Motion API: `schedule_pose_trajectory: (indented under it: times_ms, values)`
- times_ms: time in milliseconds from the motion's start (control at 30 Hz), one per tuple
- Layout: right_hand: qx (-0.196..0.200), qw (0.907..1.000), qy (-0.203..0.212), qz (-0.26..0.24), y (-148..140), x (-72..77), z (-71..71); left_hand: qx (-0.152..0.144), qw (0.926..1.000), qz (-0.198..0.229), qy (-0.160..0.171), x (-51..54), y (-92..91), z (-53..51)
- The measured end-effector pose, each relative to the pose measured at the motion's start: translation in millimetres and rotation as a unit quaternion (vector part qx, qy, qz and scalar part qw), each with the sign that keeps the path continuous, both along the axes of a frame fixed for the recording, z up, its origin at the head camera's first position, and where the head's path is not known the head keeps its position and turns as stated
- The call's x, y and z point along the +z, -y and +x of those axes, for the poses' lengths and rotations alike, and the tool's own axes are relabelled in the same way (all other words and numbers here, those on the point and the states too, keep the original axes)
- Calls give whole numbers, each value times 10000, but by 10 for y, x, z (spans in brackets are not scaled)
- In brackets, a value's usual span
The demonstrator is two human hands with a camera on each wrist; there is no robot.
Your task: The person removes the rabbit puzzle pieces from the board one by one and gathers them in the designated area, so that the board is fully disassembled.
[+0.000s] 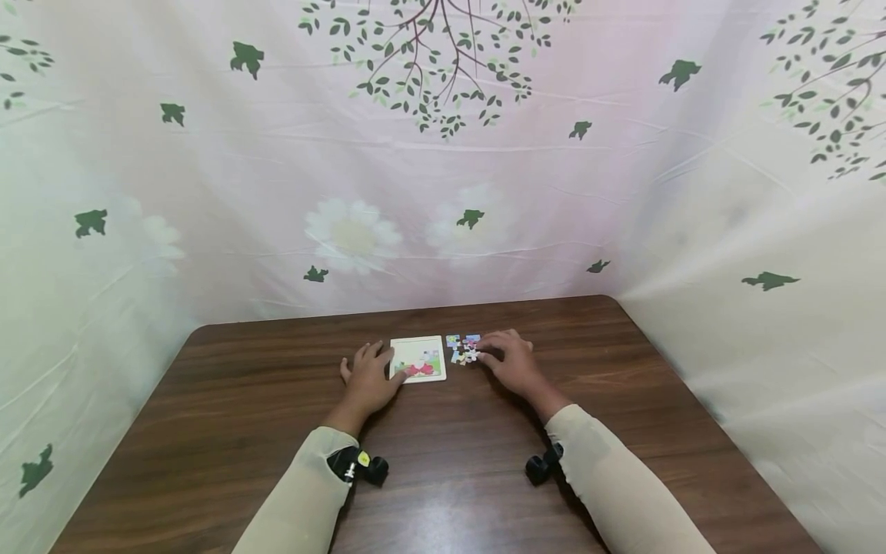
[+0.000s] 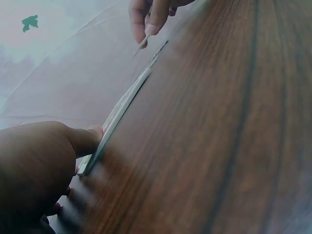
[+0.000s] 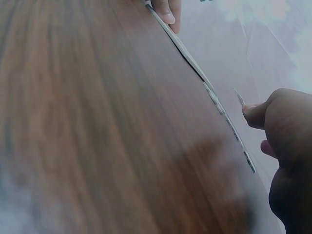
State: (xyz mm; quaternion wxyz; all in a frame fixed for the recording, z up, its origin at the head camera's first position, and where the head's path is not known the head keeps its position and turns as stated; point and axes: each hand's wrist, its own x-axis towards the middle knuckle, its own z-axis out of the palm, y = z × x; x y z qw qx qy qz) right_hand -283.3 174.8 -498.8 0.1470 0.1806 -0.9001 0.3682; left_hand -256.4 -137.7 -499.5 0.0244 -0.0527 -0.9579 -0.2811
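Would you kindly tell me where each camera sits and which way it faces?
Head: on the head, facing forward and down at the table, board and loose pieces; both hands and sleeves show.
Left wrist: on that wrist, looking low along the table; left hand near, right hand beyond.
Right wrist: on that wrist, looking low across the table; right hand near, left hand beyond.
Shared: both wrist views show the board edge-on and the right hand's held piece.

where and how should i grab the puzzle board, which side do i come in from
Probably the left edge of the puzzle board, coming from the left, thumb on top and fingers against the side. It is thin and lies flat on the table, leaving little room beneath, and loose pieces sit close by its right side. The left hand rests at that left edge.
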Motion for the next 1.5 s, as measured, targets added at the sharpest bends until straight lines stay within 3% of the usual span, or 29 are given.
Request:
schedule_pose_trajectory:
  times_ms: [667, 1133, 1500]
  values:
    - [-248, 9996, 81, -68, -64, 8, 14, -49, 10000, 29, -44, -9, -10, 1]
    - [-436, 9981, 405, 179, -110, 53, 45, -51, 9999, 92, -109, -32, -13, 3]
    - [-356, 9976, 498, 333, -137, 20, 37, -53, 10000, 55, -65, -26, -4, 12]
